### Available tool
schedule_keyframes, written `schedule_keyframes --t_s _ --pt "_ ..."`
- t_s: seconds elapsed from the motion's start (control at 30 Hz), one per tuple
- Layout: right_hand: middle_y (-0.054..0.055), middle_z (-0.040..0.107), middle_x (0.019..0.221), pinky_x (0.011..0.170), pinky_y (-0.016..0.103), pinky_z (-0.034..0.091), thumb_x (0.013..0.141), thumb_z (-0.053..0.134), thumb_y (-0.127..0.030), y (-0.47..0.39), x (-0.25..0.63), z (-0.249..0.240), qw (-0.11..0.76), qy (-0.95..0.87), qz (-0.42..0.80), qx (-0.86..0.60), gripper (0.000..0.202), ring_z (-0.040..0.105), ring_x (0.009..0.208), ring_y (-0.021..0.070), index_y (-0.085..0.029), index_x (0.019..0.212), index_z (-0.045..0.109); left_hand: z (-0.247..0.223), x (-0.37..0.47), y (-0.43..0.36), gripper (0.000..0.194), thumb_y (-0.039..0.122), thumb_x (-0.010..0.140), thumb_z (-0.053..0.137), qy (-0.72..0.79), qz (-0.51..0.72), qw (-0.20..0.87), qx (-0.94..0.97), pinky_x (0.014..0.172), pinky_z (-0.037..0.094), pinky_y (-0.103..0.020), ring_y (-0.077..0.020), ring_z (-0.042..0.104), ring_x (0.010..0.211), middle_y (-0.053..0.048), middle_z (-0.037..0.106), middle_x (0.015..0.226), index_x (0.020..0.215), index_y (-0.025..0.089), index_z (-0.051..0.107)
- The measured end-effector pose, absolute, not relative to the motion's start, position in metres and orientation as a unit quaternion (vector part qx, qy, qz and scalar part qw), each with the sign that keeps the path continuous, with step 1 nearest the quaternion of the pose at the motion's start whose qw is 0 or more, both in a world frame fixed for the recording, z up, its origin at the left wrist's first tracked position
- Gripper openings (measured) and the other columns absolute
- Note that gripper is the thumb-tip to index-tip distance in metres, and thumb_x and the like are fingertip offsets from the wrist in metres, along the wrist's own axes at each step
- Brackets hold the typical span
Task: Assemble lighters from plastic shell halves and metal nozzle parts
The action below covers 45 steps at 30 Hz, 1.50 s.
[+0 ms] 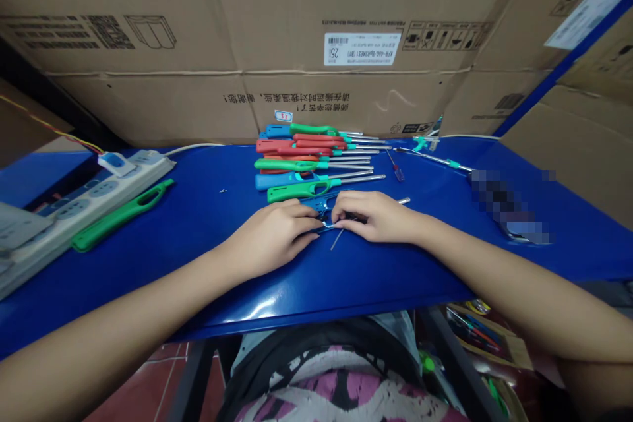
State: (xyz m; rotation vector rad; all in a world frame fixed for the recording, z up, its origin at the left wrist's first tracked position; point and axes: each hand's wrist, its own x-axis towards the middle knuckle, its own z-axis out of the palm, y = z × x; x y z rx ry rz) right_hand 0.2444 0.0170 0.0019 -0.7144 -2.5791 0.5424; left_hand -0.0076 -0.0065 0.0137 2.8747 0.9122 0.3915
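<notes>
My left hand (pixel 281 232) and my right hand (pixel 370 214) meet over the blue table, fingers bent around a blue lighter (pixel 322 203). The fingertips of both hands pinch at its handle opening, and its metal tube pokes out beyond my right hand. A thin metal rod (pixel 337 239) slants down below my right fingertips; whether it is held is unclear. Just behind the hands lies a stack of long-necked lighters in green (pixel 301 192), red (pixel 281 147) and blue (pixel 277 180), tubes toward the right. My fingers hide part of the held lighter.
At left, a white power strip (pixel 84 201) lies beside a green lighter shell (pixel 121 216). A small screwdriver (pixel 397 170) rests behind my right hand. Farther right is a dark, pixelated object (pixel 499 201). Large cardboard boxes (pixel 297 53) stand along the back edge.
</notes>
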Motion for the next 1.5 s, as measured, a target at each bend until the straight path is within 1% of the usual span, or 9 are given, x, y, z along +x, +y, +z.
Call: schedule_keyframes --t_s 0.13,0.43,0.6,0.67,0.87,1.0,1.2,1.37,1.5 --pt "0.004 0.065 0.095 0.071 0.026 0.045 0.093 0.059 -0.017 0.020 0.246 0.001 0.214 -0.918 0.215 -0.254 0.004 0.059 0.082 0.0145 -0.018 0.094 0.063 0.014 -0.008 -0.007 0.025 0.026 0.097 0.057 0.296 0.121 0.038 0.947 0.089 0.056 -0.042 -0.0254 0.067 0.101 -0.007 0.072 0.115 0.116 0.021 0.073" --pt "0.007 0.067 0.097 0.080 0.030 0.050 0.095 0.057 -0.018 0.022 0.249 0.005 0.226 -0.914 0.246 -0.229 0.014 0.064 0.086 0.0157 -0.016 0.093 0.071 0.015 -0.008 -0.007 0.025 0.027 0.099 0.055 0.292 0.112 0.027 0.950 0.091 0.054 -0.039 -0.0242 0.066 0.103 -0.007 0.071 0.117 0.117 0.022 0.072" --pt "0.007 0.069 0.098 0.069 0.026 0.049 0.093 0.061 -0.023 0.019 0.252 0.011 0.205 -0.927 0.207 -0.234 0.015 0.062 0.076 0.0132 -0.017 0.097 0.074 0.017 -0.008 -0.008 0.026 0.026 0.099 0.053 0.290 0.105 0.031 0.951 0.092 0.054 -0.040 -0.0237 0.065 0.103 -0.007 0.070 0.117 0.119 0.022 0.070" --pt "0.007 0.069 0.099 0.067 0.026 0.048 0.092 0.060 -0.022 0.017 0.252 0.013 0.195 -0.931 0.199 -0.236 0.015 0.060 0.073 0.0123 -0.017 0.097 0.074 0.016 -0.008 -0.007 0.026 0.026 0.100 0.053 0.291 0.105 0.033 0.950 0.092 0.054 -0.040 -0.0239 0.065 0.104 -0.007 0.070 0.116 0.118 0.022 0.070" --pt "0.005 0.067 0.094 0.069 0.026 0.046 0.090 0.059 -0.016 0.018 0.251 0.012 0.186 -0.928 0.216 -0.238 0.013 0.057 0.075 0.0125 -0.017 0.099 0.069 0.016 -0.007 -0.007 0.025 0.024 0.099 0.054 0.302 0.108 0.061 0.945 0.090 0.053 -0.039 -0.0236 0.063 0.103 -0.007 0.068 0.112 0.121 0.021 0.065" --pt "0.004 0.065 0.095 0.066 0.025 0.044 0.089 0.061 -0.018 0.020 0.252 0.008 0.183 -0.928 0.218 -0.241 0.015 0.054 0.072 0.0115 -0.017 0.103 0.067 0.015 -0.006 -0.007 0.025 0.022 0.099 0.051 0.292 0.112 0.068 0.948 0.091 0.052 -0.039 -0.0233 0.061 0.104 -0.008 0.064 0.112 0.121 0.022 0.064" --pt "0.004 0.064 0.105 0.068 0.024 0.044 0.089 0.061 -0.016 0.019 0.253 0.006 0.178 -0.930 0.213 -0.241 0.017 0.055 0.077 0.0122 -0.019 0.105 0.065 0.014 -0.005 -0.007 0.024 0.022 0.100 0.050 0.291 0.114 0.071 0.947 0.091 0.051 -0.039 -0.0233 0.059 0.103 -0.008 0.062 0.110 0.119 0.022 0.064" --pt "0.004 0.065 0.103 0.067 0.024 0.043 0.092 0.060 -0.020 0.019 0.252 0.006 0.176 -0.930 0.214 -0.242 0.013 0.055 0.076 0.0124 -0.019 0.105 0.063 0.015 -0.006 -0.007 0.024 0.022 0.100 0.050 0.291 0.113 0.074 0.947 0.091 0.050 -0.039 -0.0233 0.059 0.103 -0.008 0.061 0.111 0.118 0.022 0.065" --pt "0.004 0.066 0.100 0.066 0.024 0.043 0.091 0.061 -0.020 0.019 0.252 0.007 0.179 -0.929 0.215 -0.243 0.014 0.054 0.072 0.0119 -0.019 0.104 0.063 0.015 -0.006 -0.008 0.025 0.022 0.100 0.049 0.290 0.109 0.062 0.949 0.090 0.051 -0.039 -0.0237 0.059 0.102 -0.008 0.062 0.111 0.119 0.022 0.066"
